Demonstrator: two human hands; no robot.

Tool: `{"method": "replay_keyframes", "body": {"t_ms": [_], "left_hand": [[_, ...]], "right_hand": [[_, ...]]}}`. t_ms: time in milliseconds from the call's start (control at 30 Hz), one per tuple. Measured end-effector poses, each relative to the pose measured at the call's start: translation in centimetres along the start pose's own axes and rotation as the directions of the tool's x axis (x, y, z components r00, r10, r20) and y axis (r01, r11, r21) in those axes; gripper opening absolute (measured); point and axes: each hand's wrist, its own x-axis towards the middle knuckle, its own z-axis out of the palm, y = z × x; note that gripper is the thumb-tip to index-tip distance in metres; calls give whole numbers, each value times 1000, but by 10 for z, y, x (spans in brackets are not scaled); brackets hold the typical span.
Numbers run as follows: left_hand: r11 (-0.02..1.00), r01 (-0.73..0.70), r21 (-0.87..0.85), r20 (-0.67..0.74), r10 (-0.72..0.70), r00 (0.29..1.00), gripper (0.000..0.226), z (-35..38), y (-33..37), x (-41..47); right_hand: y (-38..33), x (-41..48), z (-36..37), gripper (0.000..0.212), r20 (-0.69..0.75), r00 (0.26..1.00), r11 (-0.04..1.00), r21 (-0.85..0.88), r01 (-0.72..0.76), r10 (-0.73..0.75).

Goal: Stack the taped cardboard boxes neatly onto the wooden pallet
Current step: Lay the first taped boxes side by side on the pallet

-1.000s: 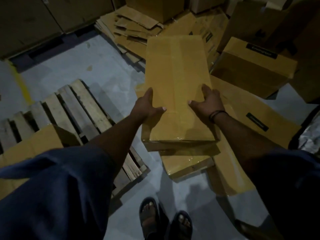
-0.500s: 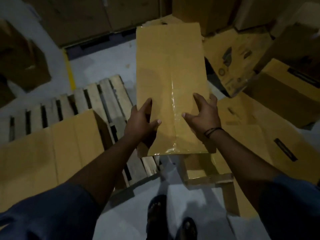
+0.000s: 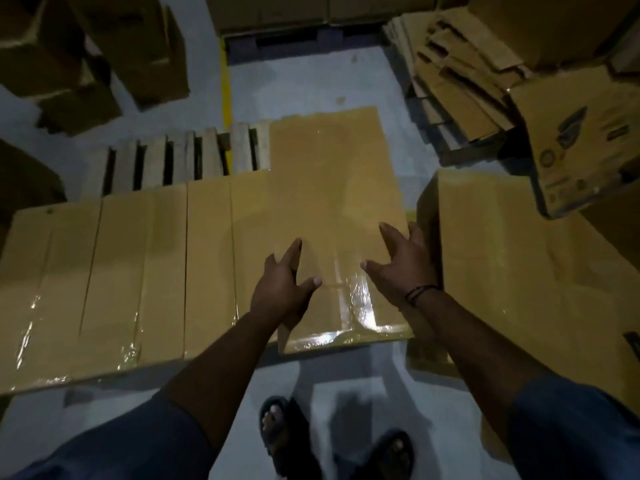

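Nearest the camera, two sandalled feet [image 3: 281, 434] were seen on the grey floor [image 3: 363, 379], with blue sleeves [image 3: 121, 445] at the lower corners. Both arms were stretched forward to the near end of a taped box [image 3: 336, 188]. The box was gripped by the left hand [image 3: 282, 289] at its left edge, the thumb laid across the glossy tape on top and the forefinger pointed along the lid. It was clasped by the right hand [image 3: 401, 261] at its right edge, thumb on top and fingers wrapped down the side; a dark wristband [image 3: 420, 292] was worn on that wrist.

The box was held lengthwise, away from the person, at the right end of a row of taped boxes [image 3: 145, 271] laid side by side on the wooden pallet [image 3: 156, 164]. Its near end jutted out past theirs. Whether it was already resting on the pallet could not be told.

Just right of it, a larger box [image 3: 519, 271] was standing on the floor. Bare slats were left showing beyond the row. Farther off were seen a yellow line [image 3: 225, 88] on the floor, a printed carton [image 3: 568, 150], a heap of flattened cardboard [image 3: 457, 74] and, at far left, dark cartons [image 3: 104, 57].
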Motion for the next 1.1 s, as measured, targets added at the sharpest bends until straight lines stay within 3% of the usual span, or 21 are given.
{"method": "replay_keyframes", "body": {"t_ms": [167,467,900,1100], "left_hand": [[999,29,-28,72,-27,997,93,20,-48,7],[998,61,-32,144,-56,988,91,52,-73,45],[979,137,153,150,-160,976,95,91,-84,107],[924,59,378,136,-118,984,85,124,-86,104]], "right_hand": [[5,1,44,86,105,993,997,-67,-48,55],[25,37,78,84,153,985,994,-80,-69,81],[78,108,138,86,287,957,997,-77,-29,50],[101,112,159,92,392,918,992,-123,-19,66]]}}
